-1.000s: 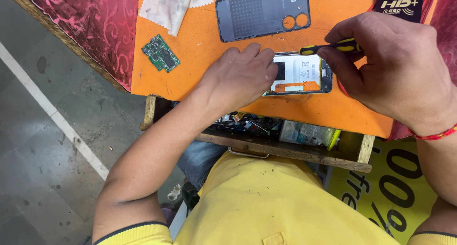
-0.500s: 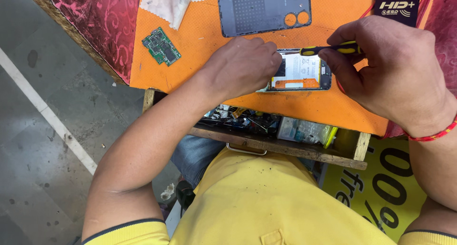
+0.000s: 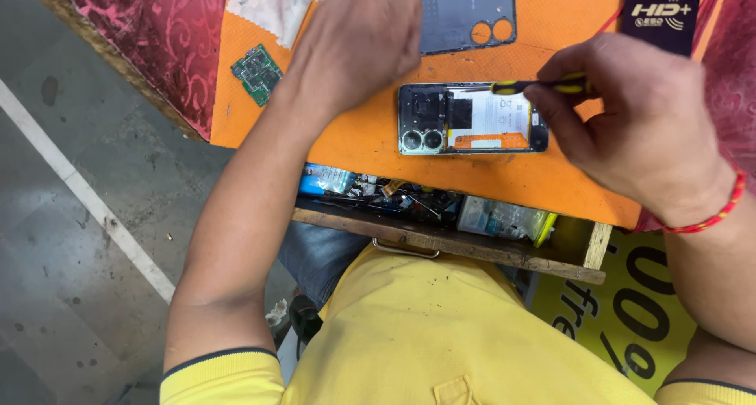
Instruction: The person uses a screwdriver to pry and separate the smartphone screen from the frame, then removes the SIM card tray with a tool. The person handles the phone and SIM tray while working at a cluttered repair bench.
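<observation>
A desk (image 3: 370,149) covered with an orange mat stands over a grey concrete floor (image 3: 87,240), with a maroon patterned cloth (image 3: 150,35) hanging off its far-left corner. In the middle of the mat lies an opened phone (image 3: 471,119), back cover off, its white battery and twin camera rings showing. The right hand (image 3: 638,125) is pinched shut around a screwdriver (image 3: 539,85) with a yellow and black handle, the shaft pointing left across the phone's upper edge. The left hand (image 3: 358,43) is raised above the mat, up and left of the phone and clear of it, fingers curled in loosely; whether it holds anything cannot be told. Beyond it lies the grey back cover (image 3: 472,15) with two round holes. A small green circuit board (image 3: 257,72) sits near the mat's left edge, and a whitish rag (image 3: 276,3) lies at the top. Under the desk's front edge an open drawer (image 3: 441,244) holds mixed parts.
</observation>
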